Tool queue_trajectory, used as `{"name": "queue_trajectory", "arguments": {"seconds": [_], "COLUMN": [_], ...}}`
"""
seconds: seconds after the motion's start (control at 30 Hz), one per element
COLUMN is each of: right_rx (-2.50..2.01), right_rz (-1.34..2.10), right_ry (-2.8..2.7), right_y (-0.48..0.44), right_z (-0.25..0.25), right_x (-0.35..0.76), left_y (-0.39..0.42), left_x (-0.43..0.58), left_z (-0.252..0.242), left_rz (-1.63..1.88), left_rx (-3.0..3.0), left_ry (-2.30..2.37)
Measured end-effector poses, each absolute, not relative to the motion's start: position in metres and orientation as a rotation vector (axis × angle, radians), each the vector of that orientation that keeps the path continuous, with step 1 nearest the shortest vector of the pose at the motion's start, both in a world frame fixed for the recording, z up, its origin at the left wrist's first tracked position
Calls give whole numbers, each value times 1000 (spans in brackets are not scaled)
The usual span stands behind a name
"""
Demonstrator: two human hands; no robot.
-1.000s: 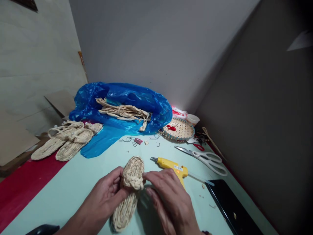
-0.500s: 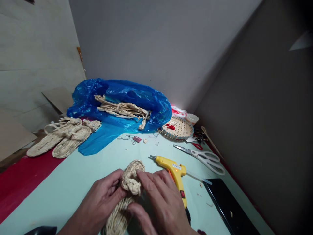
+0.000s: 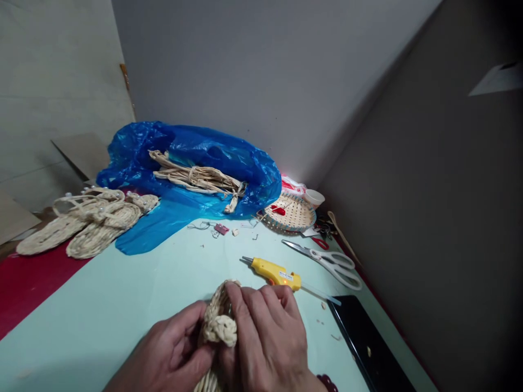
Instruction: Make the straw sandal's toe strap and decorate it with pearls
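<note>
A braided straw sandal [image 3: 220, 328] is between my two hands, its toe end pointing away from me and a plaited strap arching over it. My left hand [image 3: 171, 345] grips its left edge, with the thumb below the strap. From the right, my right hand [image 3: 267, 332] is closed around the other edge, its fingertips on the upper end and its thumb hidden beneath the strap. The lower part of the sandal is largely covered by my hands. Just beyond my right hand lies a yellow glue gun [image 3: 273, 270] with a clear glue stick in its back.
A pair of straw sandals with pearl beads [image 3: 98, 218] lies at left. Behind are a blue plastic bag [image 3: 139, 147] holding dried straw bundles [image 3: 200, 177] and a woven basket [image 3: 298, 212]. White-handled scissors [image 3: 327, 261] and a black flat object [image 3: 363, 337] lie at right.
The sandal has tilted and sunk lower between my hands. My right hand has closed further around its edge, and its thumb has gone beneath the strap. The view has shifted slightly right.
</note>
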State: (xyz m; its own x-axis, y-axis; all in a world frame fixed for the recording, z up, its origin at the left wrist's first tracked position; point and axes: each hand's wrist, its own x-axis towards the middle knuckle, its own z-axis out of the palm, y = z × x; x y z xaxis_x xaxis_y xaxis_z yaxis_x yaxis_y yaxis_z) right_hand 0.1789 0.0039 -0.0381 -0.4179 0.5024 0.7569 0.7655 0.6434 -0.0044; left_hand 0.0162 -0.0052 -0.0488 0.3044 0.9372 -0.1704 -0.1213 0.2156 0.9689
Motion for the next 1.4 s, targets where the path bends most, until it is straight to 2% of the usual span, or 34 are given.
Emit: {"name": "queue_trajectory", "arguments": {"seconds": [0.2,0.37,0.93,1.23,1.4], "right_rx": [-1017,-1077,-961,-1205,-1124], "right_rz": [-519,-418,300,642,702], "right_ry": [-2134,-2111,-1981,-1857,-1861], "right_y": [6,7,0,4,0], "right_z": [-30,-25,-38,-32,-31], "right_x": [179,183,194,202,197], "left_y": [-5,-2,13,20,14], "left_x": [13,5,-1,-5,2], "left_z": [-51,-56,-48,-42,-36], "left_rz": [886,896,1107,1097,1131], "left_rx": [984,954,905,917,904], "left_ry": [1010,982,914,1000,1007]}}
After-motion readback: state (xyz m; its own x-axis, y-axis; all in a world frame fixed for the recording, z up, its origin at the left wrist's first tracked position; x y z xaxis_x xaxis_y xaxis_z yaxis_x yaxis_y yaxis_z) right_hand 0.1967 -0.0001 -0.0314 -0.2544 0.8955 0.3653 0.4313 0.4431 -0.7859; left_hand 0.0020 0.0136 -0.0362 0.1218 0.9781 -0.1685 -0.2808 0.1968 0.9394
